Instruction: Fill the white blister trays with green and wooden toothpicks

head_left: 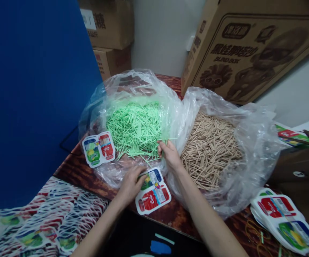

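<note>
My left hand (133, 182) is closed at the left edge of a printed card (154, 198) with a green bottle shape and a red cola bottle shape. Part of that edge is hidden by the fingers. Over the right rim of a clear plastic bag (170, 103) full of thin green sticks (135, 128), my right hand (169, 153) pinches a green stick (172, 138). Another bag (258, 142), holding brown sticks (210, 151), lies to the right of that hand. A similar small stack of cards (99, 149) rests on the green bag's left front edge.
Many stacked cards (49, 217) fill the lower left. More cards (285, 221) and rubber bands (256, 232) lie at the lower right. A blue panel (36, 100) borders the left. Cardboard boxes stand behind, one a large printed box (240, 53).
</note>
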### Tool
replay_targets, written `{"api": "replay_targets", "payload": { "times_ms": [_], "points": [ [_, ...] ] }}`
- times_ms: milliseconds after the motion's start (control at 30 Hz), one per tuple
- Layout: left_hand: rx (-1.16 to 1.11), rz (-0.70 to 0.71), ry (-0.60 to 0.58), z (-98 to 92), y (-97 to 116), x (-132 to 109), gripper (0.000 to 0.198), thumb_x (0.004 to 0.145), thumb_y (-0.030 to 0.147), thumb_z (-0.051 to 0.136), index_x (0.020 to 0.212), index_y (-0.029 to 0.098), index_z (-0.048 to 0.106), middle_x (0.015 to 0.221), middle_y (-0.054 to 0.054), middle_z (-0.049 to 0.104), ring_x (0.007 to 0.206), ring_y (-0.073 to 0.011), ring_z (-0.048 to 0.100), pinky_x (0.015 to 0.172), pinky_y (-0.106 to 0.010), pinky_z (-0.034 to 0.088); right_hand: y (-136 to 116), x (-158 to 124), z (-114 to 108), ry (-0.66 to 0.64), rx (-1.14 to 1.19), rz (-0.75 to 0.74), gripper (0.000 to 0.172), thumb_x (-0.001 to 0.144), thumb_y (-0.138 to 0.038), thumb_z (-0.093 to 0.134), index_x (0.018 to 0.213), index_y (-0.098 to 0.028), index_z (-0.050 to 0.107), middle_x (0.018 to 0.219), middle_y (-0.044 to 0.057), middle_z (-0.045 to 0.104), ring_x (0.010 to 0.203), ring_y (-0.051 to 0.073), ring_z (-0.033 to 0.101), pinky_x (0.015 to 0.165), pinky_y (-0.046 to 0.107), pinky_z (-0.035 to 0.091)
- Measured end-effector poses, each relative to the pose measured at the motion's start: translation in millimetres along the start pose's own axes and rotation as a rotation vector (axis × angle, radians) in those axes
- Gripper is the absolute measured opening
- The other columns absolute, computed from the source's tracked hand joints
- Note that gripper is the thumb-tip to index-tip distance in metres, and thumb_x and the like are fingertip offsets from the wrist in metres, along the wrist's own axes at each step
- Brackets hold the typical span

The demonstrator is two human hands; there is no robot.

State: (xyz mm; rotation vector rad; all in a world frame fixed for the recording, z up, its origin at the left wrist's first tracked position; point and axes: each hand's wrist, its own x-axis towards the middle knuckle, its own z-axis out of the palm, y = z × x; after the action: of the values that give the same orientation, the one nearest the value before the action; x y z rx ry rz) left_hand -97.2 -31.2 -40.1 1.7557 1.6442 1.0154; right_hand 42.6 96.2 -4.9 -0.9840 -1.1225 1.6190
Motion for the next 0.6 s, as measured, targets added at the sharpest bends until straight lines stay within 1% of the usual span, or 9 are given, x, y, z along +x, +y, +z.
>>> {"api": "replay_targets", "payload": {
  "times_ms": [67, 133, 200, 267, 333, 400, 467, 533, 600],
  "points": [
    [-0.006, -0.022, 0.053, -2.3, 0.1, 5.8, 0.023, 0.086, 0.021, 0.054, 0.107, 0.021, 0.062, 0.106, -0.008, 0.067, 0.1, -0.0231, 0.061, 0.087, -0.039, 0.048, 1.9, -4.0, -2.5, -0.032, -0.031, 0.055, 0.036, 0.07, -0.044, 0.068, 0.09, -0.02, 0.051, 0.054, -0.009, 0.05, 0.045, 0.008, 0.042, 0.042, 0.019, 0.031],
    [-0.015, -0.04, 0.088, -5.4, 1.5, 13.5, 0.024, 0.086, 0.02, 0.054, 0.108, 0.021, 0.063, 0.108, -0.007, 0.067, 0.102, -0.023, 0.061, 0.088, -0.039, 0.047, 2.7, -6.9, -4.3, -0.065, 0.025, 0.092, 0.04, 0.069, -0.044, 0.069, 0.096, -0.021, 0.049, 0.055, -0.009, 0.049, 0.045, 0.008, 0.042, 0.042, 0.019, 0.031],
    [-0.036, -0.051, 0.095, -8.3, 4.4, 20.7, 0.025, 0.086, 0.02, 0.053, 0.108, 0.022, 0.063, 0.109, -0.006, 0.067, 0.104, -0.0222, 0.061, 0.09, -0.038, 0.047, 1.8, -9.0, -6.0, -0.089, 0.111, 0.116, 0.043, 0.068, -0.044, 0.07, 0.098, -0.022, 0.049, 0.056, -0.009, 0.048, 0.047, 0.008, 0.043, 0.044, 0.019, 0.032],
    [-0.066, -0.056, 0.092, -10.3, 8.1, 25.6, 0.025, 0.086, 0.02, 0.053, 0.108, 0.022, 0.064, 0.108, -0.006, 0.067, 0.102, -0.0212, 0.061, 0.09, -0.037, 0.047, 0.4, -11.0, -7.6, -0.092, 0.163, 0.138, 0.041, 0.068, -0.043, 0.072, 0.095, -0.022, 0.05, 0.057, -0.009, 0.048, 0.049, 0.008, 0.044, 0.044, 0.018, 0.032],
    [-0.099, -0.058, 0.102, -10.7, 11.2, 27.9, 0.024, 0.087, 0.021, 0.053, 0.107, 0.021, 0.064, 0.107, -0.006, 0.067, 0.101, -0.0205, 0.061, 0.089, -0.035, 0.047, -0.3, -14.0, -8.6, -0.09, 0.163, 0.169, 0.038, 0.067, -0.042, 0.074, 0.088, -0.021, 0.051, 0.059, -0.008, 0.05, 0.049, 0.007, 0.044, 0.043, 0.017, 0.031],
    [-0.128, -0.064, 0.128, -9.7, 12.6, 28.0, 0.022, 0.087, 0.021, 0.053, 0.106, 0.02, 0.064, 0.106, -0.006, 0.067, 0.099, -0.0199, 0.061, 0.087, -0.034, 0.048, 0.3, -18.6, -7.9, -0.116, 0.136, 0.198, 0.034, 0.067, -0.041, 0.074, 0.08, -0.019, 0.052, 0.061, -0.006, 0.053, 0.049, 0.006, 0.045, 0.042, 0.017, 0.031],
    [-0.141, -0.066, 0.143, -7.4, 12.4, 26.0, 0.021, 0.088, 0.022, 0.052, 0.105, 0.02, 0.064, 0.104, -0.006, 0.067, 0.097, -0.0195, 0.062, 0.086, -0.034, 0.048, 1.9, -24.0, -5.8, -0.18, 0.107, 0.218, 0.029, 0.07, -0.04, 0.071, 0.076, -0.017, 0.055, 0.062, -0.003, 0.057, 0.048, 0.006, 0.045, 0.041, 0.017, 0.031],
    [-0.125, -0.06, 0.148, -4.0, 11.6, 21.4, 0.019, 0.088, 0.022, 0.051, 0.103, 0.02, 0.064, 0.102, -0.006, 0.067, 0.096, -0.0198, 0.062, 0.085, -0.034, 0.048, 4.2, -28.3, -3.4, -0.222, 0.105, 0.233, 0.024, 0.072, -0.038, 0.067, 0.076, -0.017, 0.056, 0.063, -0.001, 0.059, 0.048, 0.007, 0.047, 0.04, 0.018, 0.03],
    [-0.085, -0.046, 0.141, 0.1, 11.0, 14.1, 0.018, 0.089, 0.022, 0.051, 0.101, 0.02, 0.064, 0.1, -0.006, 0.067, 0.095, -0.0209, 0.061, 0.085, -0.036, 0.048, 6.9, -29.4, -2.3, -0.22, 0.103, 0.261, 0.022, 0.07, -0.034, 0.066, 0.081, -0.018, 0.055, 0.063, -0.002, 0.059, 0.049, 0.008, 0.049, 0.039, 0.018, 0.027]
  ]
}}
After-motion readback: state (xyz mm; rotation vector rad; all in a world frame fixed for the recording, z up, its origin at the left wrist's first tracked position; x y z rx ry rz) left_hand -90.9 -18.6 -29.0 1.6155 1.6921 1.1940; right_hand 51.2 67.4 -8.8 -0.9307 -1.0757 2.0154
